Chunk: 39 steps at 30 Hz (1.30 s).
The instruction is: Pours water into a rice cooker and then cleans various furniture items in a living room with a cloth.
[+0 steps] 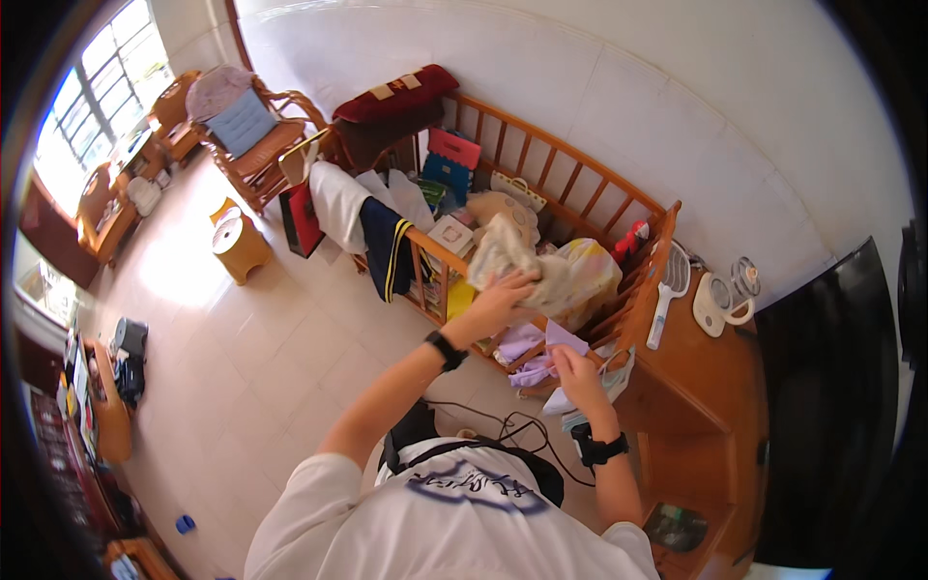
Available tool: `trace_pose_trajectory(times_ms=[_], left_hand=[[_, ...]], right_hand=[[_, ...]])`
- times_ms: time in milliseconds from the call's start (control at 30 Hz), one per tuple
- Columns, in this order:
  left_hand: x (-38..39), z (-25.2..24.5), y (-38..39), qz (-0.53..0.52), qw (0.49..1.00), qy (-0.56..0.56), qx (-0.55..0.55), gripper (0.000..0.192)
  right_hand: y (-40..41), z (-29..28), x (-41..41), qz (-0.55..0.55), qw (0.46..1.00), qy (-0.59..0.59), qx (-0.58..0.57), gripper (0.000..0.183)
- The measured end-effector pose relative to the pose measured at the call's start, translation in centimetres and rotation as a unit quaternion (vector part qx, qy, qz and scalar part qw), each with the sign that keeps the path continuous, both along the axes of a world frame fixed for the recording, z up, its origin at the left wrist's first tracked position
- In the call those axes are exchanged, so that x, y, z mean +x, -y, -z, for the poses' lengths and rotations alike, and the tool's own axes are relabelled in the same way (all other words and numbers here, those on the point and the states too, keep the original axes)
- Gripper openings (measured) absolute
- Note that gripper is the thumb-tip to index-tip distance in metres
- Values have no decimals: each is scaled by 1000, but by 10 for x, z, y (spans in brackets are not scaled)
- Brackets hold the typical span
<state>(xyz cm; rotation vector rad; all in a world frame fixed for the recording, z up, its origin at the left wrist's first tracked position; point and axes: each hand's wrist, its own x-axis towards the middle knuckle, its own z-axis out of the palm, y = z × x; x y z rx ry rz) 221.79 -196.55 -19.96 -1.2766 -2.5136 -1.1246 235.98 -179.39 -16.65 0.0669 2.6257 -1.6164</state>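
Observation:
My left hand (511,293) is on a cream cloth (504,250) at the near rail of a wooden crib (573,156); whether its fingers grip the cloth cannot be told. At the rail's right part, my right hand (576,373) pinches the edge of a lilac cloth (562,337). More lilac cloth (533,370) shows low behind the bars. A pale patterned bundle (591,272) lies inside the crib, beside a beige cushion (500,210) and a white box (451,233). A navy cloth with yellow stripes (380,246) and a white cloth (337,203) hang over the rail.
A wooden cabinet (696,370) on the right carries an electric fly swatter (670,283) and a small fan (714,304). Black cables (536,428) lie on the floor by my feet. A small stool (243,246) and a wooden armchair (254,156) stand further left.

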Motion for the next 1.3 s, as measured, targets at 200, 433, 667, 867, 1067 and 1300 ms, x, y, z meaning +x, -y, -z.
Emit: trace_pose_trajectory(times_ms=[200,433,667,867,1067,1300], left_hand=[[-61,152,-23,141,958,-183,-168,60],[-108,113,-11,407,888,207,-54,46],[-250,117,126,42,994,39,-91,43],[-324,130,210,-168,967,-48,-185,32],[-328,129,202,-198,967,19,-162,31],[-331,127,199,-201,963,63,-168,23]], right_hand=[[23,51,-47,176,984,-7,41,24],[43,118,-128,147,915,-94,364,59],[23,137,-167,9,910,148,387,37],[40,151,-173,44,895,36,443,27],[92,165,-228,0,929,73,363,21],[198,165,-314,32,937,43,346,13]])
